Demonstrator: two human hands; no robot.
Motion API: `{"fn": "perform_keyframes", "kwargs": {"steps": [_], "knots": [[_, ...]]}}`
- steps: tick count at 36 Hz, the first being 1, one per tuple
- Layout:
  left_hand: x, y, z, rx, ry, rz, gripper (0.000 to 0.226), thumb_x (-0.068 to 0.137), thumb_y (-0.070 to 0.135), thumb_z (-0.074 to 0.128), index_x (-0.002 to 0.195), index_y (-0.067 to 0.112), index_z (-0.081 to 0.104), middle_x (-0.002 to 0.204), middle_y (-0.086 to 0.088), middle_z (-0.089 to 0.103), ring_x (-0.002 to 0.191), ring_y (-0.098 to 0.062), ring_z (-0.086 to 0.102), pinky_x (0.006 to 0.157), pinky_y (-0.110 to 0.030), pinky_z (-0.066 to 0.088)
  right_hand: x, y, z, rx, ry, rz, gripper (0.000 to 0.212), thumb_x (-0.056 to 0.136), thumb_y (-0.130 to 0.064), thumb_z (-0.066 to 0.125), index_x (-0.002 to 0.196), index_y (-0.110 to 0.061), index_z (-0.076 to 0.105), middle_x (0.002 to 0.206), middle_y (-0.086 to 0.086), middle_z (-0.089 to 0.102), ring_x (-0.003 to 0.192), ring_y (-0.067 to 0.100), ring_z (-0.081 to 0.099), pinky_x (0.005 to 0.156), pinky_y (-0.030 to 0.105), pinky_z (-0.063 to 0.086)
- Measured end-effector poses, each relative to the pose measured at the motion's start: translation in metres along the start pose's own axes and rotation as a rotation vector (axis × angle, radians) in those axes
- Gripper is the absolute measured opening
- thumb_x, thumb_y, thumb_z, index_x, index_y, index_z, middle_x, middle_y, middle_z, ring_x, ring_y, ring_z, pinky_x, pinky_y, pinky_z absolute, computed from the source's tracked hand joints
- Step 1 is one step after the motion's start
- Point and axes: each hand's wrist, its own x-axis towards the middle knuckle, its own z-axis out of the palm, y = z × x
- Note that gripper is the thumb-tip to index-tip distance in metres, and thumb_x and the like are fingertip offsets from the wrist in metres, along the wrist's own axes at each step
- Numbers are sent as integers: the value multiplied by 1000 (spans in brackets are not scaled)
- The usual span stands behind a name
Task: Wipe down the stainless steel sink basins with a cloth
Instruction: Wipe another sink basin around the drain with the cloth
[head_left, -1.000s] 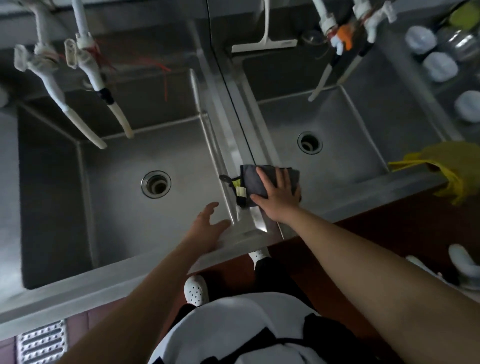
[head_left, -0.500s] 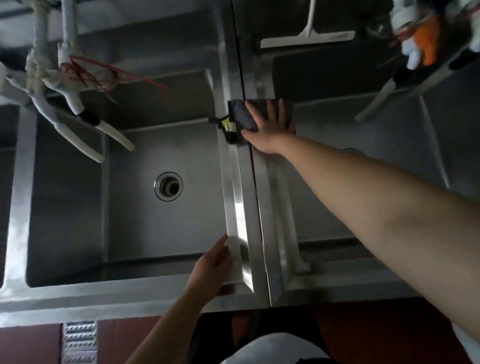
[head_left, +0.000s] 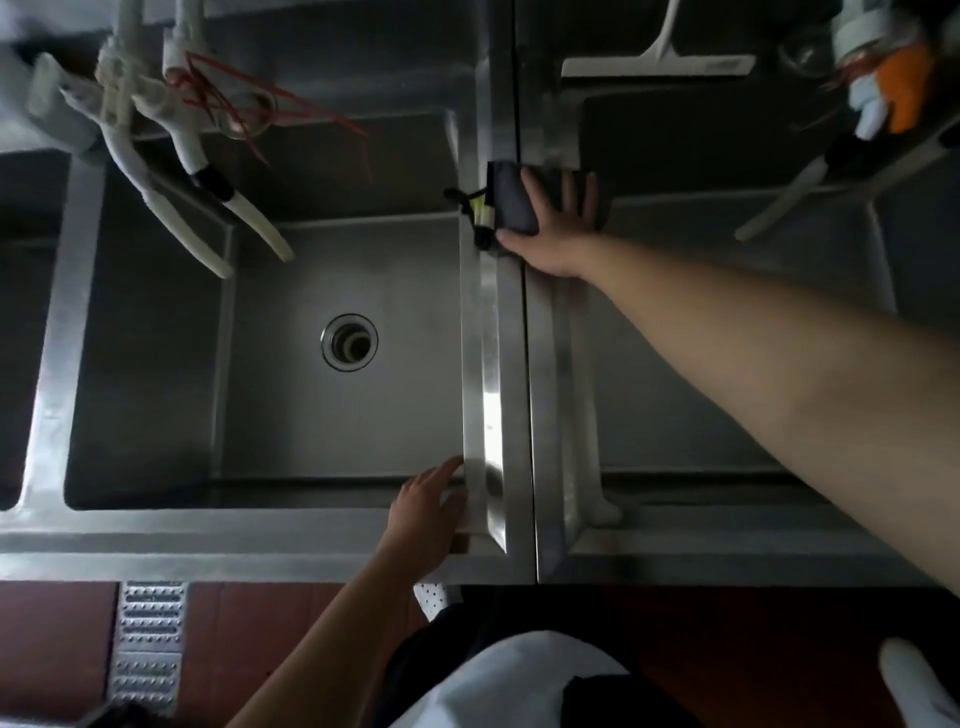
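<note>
Cloth (head_left: 511, 200) under flat right hand (head_left: 550, 228)

Hidden and cut off
The right basin's (head_left: 701, 364) drain is covered by the forearm; the squeegee (head_left: 660, 60) handle is cropped at the far edge.

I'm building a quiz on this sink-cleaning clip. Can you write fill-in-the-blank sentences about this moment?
1. The right hand presses a dark ____ on the divider between the basins.
2. The left hand rests on the sink's ____ edge.
3. The round drain lies in the ____ basin.

Missing words: cloth; front; left
</note>
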Motion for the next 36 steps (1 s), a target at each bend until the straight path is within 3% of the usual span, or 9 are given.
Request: {"fn": "perform_keyframes", "kwargs": {"steps": [5, 11, 15, 19, 25, 28, 31, 34, 36], "knots": [[-3, -14, -6, 88, 5, 6, 56, 95, 8, 50, 146, 28, 41, 151, -9, 39, 138, -29, 35, 114, -48, 33, -103, 26, 60, -53, -86, -71, 117, 67, -83, 59, 138, -56, -31, 157, -1, -37, 138, 35, -41, 110, 68, -10], [-22, -49, -24, 259, 146, -4, 65, 95, 21, 52, 152, 35, 25, 162, -7, 15, 149, -30, 9, 117, -55, 19, -228, 34, 137, -135, -10, 21, 92, 87, -69, 48, 142, -55, -25, 162, 3, -25, 146, 34, -29, 113, 66, 5], [-42, -86, -39, 268, 227, 44, 68, 93, 26, 58, 151, 33, 25, 163, -8, 14, 149, -31, 9, 117, -56, 15, -294, 35, 173, -265, 41, 11, 77, 96, -60, 37, 142, -56, -25, 162, 4, -27, 147, 30, -27, 114, 65, -3], [-64, -125, -48, 232, 278, 54, 55, 99, 38, 42, 151, 33, 24, 162, -7, 14, 149, -29, 7, 119, -52, 10, -338, 28, 194, -319, 28, -63, 66, 99, -55, 32, 145, -59, -15, 160, 0, -31, 146, 29, -30, 113, 63, -15], [-93, -160, -66, 176, 292, 136, 56, 98, 31, 52, 150, 26, 32, 161, -9, 21, 148, -30, 14, 118, -50, 18, -361, -16, 210, -185, -75, 43, 54, 98, -60, 29, 148, -58, 8, 163, -8, -21, 147, 23, -29, 114, 63, -10], [-109, -166, -81, 29, 276, 215, 57, 92, 20, 65, 144, 15, 44, 150, -14, 40, 139, -34, 35, 113, -46, 30, -365, -57, 207, 44, -96, 62, 50, 98, -58, 36, 145, -44, 37, 164, -9, 14, 153, 20, -2, 119, 54, 6], [-135, -173, -103, -222, 148, 286, 70, 82, 13, 77, 144, 19, 45, 146, -9, 43, 134, -24, 43, 112, -40, 37, -377, -101, 203, 575, -129, 27, 35, 99, -45, 50, 126, -27, 62, 128, 0, 64, 126, 22, 55, 106, 37, 42], [-168, -182, -132, -408, 58, 424, 89, 72, 22, 85, 146, 32, 38, 148, 0, 40, 131, -10, 47, 108, -35, 43, -390, -145, 197, 883, -267, -15, 23, 100, -38, 50, 111, -28, 68, 107, -5, 74, 99, 11, 70, 79, 20, 53], [-189, -189, -152, -487, 93, 474, 96, 66, 35, 86, 146, 37, 35, 145, 5, 42, 131, -1, 45, 105, -25, 43, -395, -177, 194, 1003, -368, -50, 26, 101, -38, 47, 110, -27, 69, 106, -5, 75, 95, 8, 71, 68, 15, 53]]}}
